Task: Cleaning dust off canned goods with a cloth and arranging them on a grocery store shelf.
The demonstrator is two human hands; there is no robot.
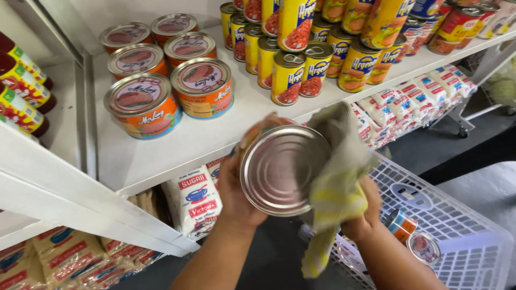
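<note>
Your left hand (236, 193) is gripping a wide round can (279, 169) by its side, its bare metal end turned up toward you, in front of the white shelf (161, 156). Your right hand (365, 215) is clenching a yellowish cloth (338, 182) against the can's rim. You are holding it just above the white basket (457, 215), where two more cans (414, 236) are lying. Judging from this, wiping well means keeping the can steady and running the cloth round the whole rim.
</note>
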